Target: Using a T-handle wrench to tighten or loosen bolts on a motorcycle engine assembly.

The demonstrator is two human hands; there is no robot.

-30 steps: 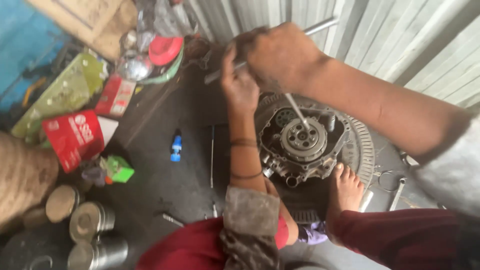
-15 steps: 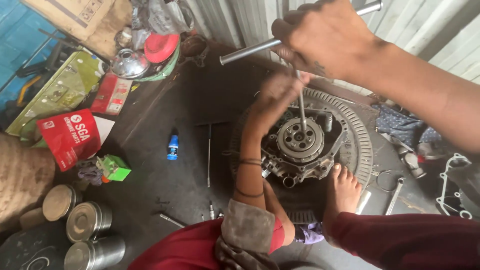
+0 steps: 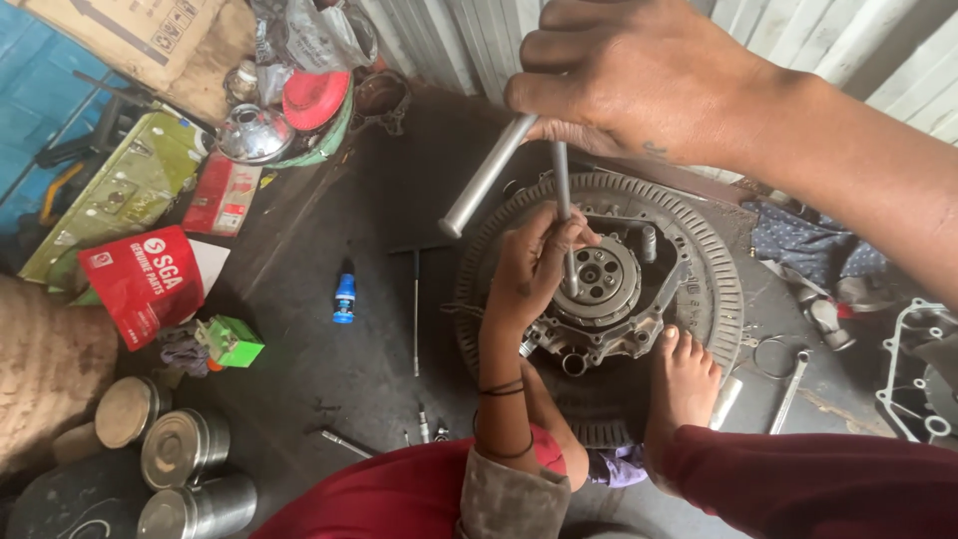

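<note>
The right hand (image 3: 639, 75) is closed tight around the cross-handle of a T-handle wrench (image 3: 489, 172), whose thin shaft drops straight down to the clutch assembly (image 3: 599, 284) sitting in the middle of a toothed ring (image 3: 718, 269) on the dark floor (image 3: 299, 329). Below it, the left hand (image 3: 534, 265) is pinched around the lower shaft, fingers together, steadying the tip near the hub. The step in hand looks like working a fastener on the clutch face; the socket end is hidden by the fingers, so whether it is seated cannot be told. A bare foot (image 3: 684, 374) braces the casing's edge. A blue bottle (image 3: 344, 297) lies well apart to the left.
</note>
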